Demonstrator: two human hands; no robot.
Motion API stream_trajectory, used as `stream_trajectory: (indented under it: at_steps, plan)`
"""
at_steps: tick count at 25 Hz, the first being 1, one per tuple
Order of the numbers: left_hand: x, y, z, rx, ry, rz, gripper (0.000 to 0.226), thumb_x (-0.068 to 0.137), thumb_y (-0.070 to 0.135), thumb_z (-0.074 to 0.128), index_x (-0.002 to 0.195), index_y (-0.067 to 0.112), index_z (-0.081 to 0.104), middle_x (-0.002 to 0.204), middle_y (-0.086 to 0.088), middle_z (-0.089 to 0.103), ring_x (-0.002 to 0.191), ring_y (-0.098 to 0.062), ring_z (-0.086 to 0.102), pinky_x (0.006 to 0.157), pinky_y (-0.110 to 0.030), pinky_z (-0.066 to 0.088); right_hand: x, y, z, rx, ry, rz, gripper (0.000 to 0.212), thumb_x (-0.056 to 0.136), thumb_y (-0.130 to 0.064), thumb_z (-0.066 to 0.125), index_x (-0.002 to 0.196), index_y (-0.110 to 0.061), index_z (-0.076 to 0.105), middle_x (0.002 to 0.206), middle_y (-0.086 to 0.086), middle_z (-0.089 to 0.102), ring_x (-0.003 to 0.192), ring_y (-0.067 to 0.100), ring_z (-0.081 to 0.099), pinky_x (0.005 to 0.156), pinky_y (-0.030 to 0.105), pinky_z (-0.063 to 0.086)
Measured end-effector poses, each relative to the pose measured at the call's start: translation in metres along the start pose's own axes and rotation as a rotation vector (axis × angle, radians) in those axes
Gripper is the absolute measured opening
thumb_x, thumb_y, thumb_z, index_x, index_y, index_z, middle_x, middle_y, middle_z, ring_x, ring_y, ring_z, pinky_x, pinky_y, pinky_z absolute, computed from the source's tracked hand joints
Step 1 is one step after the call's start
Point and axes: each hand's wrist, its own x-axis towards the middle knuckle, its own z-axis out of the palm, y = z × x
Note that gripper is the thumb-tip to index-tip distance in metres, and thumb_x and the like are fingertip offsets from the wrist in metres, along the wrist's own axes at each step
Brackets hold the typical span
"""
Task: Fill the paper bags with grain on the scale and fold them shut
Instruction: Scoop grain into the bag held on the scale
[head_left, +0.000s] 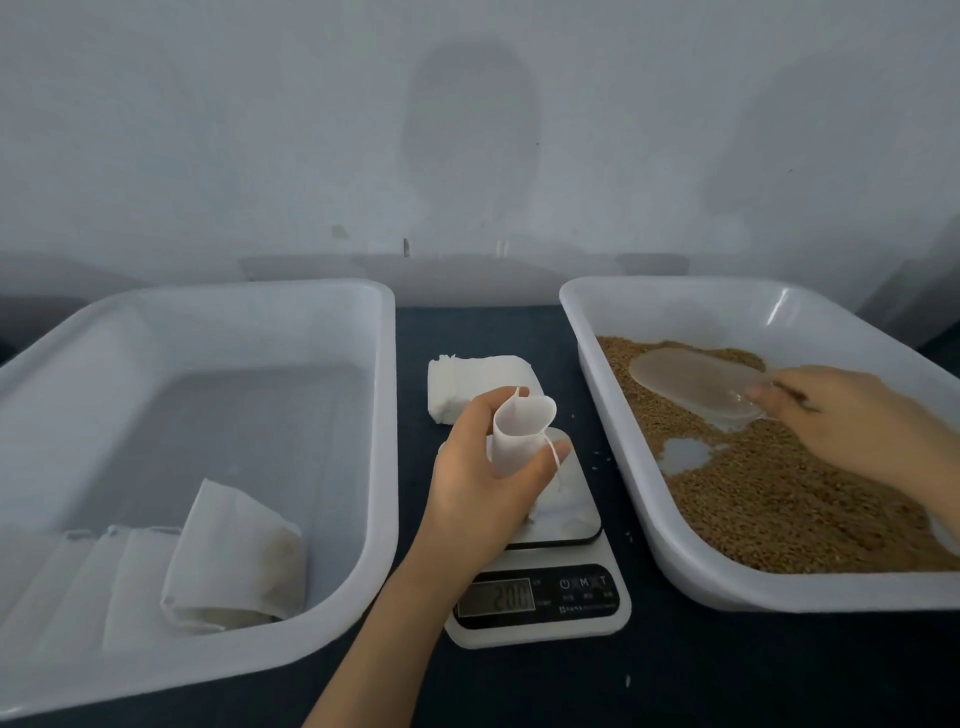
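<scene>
My left hand (480, 486) holds a small white paper bag (517, 434) upright above the scale (550, 577), its mouth spread open and a thin string hanging from it. My right hand (852, 421) grips the handle of a clear plastic scoop (696, 384) that lies in the brown grain (769, 499) inside the right white tray (613, 415). The scale's display is lit, its digits blurred. A stack of flat empty bags (467, 384) lies on the dark table just behind the scale.
A large white tray (387, 415) at the left holds several filled, folded bags (234, 561) in its near corner. Both trays flank the scale closely. A pale wall rises behind the table. A few loose grains lie on the dark tabletop by the scale.
</scene>
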Motion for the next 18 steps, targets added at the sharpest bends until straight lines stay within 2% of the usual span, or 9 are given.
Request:
stream_trajectory:
  at_steps: [1,3,6,7,10,12,18]
  plan:
    - [-0.0001,-0.0003,-0.0002,-0.003,0.002,-0.001,0.045,0.076,0.043,0.071,0.11,0.05,0.042,0.106,0.028,0.051,0.096,-0.003,0.056,0.069,0.0,0.046,-0.0006,-0.0008,-0.001,0.013,-0.003,0.01,0.066,0.077,-0.073,0.022,0.084,-0.023,0.064,0.075,-0.001,0.064,0.066,0.015,0.06,0.061,0.035,0.052]
    - [-0.0005,-0.0007,0.0,-0.014,0.001,-0.001,0.045,0.077,0.043,0.071,0.11,0.05,0.042,0.106,0.027,0.052,0.097,-0.005,0.057,0.068,-0.001,0.046,-0.002,-0.0015,-0.0035,-0.033,0.002,0.036,0.056,0.082,-0.067,0.027,0.078,-0.024,0.063,0.072,-0.003,0.061,0.064,0.013,0.058,0.06,0.035,0.052]
    - [-0.0004,-0.0021,0.0003,-0.008,0.002,-0.002,0.046,0.077,0.044,0.071,0.112,0.05,0.042,0.106,0.028,0.051,0.098,-0.003,0.057,0.069,-0.002,0.047,-0.0044,-0.0031,-0.0027,-0.124,0.042,0.022,0.029,0.089,-0.045,0.047,0.096,-0.026,0.068,0.085,-0.006,0.063,0.072,0.012,0.058,0.068,0.035,0.051]
    - [-0.0001,-0.0023,0.0001,-0.004,0.004,-0.004,0.047,0.076,0.045,0.07,0.113,0.05,0.042,0.106,0.029,0.051,0.097,-0.002,0.057,0.069,-0.001,0.047,-0.0045,-0.0038,-0.0028,-0.124,0.06,0.007,0.026,0.09,-0.04,0.05,0.106,-0.029,0.067,0.089,-0.005,0.064,0.073,0.012,0.058,0.07,0.035,0.051]
    - [0.001,-0.0028,-0.0003,-0.008,0.006,-0.003,0.048,0.074,0.049,0.069,0.113,0.052,0.042,0.104,0.031,0.051,0.098,0.009,0.054,0.065,-0.001,0.045,-0.0044,-0.0052,-0.0031,-0.149,0.049,-0.032,0.037,0.092,-0.036,0.048,0.128,-0.043,0.051,0.082,-0.014,0.054,0.067,0.001,0.046,0.078,0.037,0.047]
    - [0.0011,-0.0026,-0.0006,-0.006,0.001,-0.008,0.046,0.074,0.05,0.069,0.111,0.054,0.042,0.103,0.032,0.051,0.098,0.015,0.05,0.063,0.001,0.043,-0.0039,-0.0046,-0.002,-0.186,0.014,-0.043,0.039,0.093,-0.036,0.046,0.13,-0.05,0.044,0.076,-0.022,0.04,0.067,0.002,0.04,0.077,0.036,0.042]
    - [0.0008,-0.0039,-0.0007,-0.004,0.003,-0.007,0.043,0.075,0.049,0.069,0.107,0.055,0.042,0.103,0.032,0.052,0.097,0.008,0.054,0.065,0.001,0.044,-0.0023,-0.0033,0.0002,-0.21,-0.034,-0.047,0.038,0.093,-0.036,0.045,0.128,-0.053,0.046,0.088,-0.015,0.044,0.08,0.005,0.039,0.074,0.031,0.033]
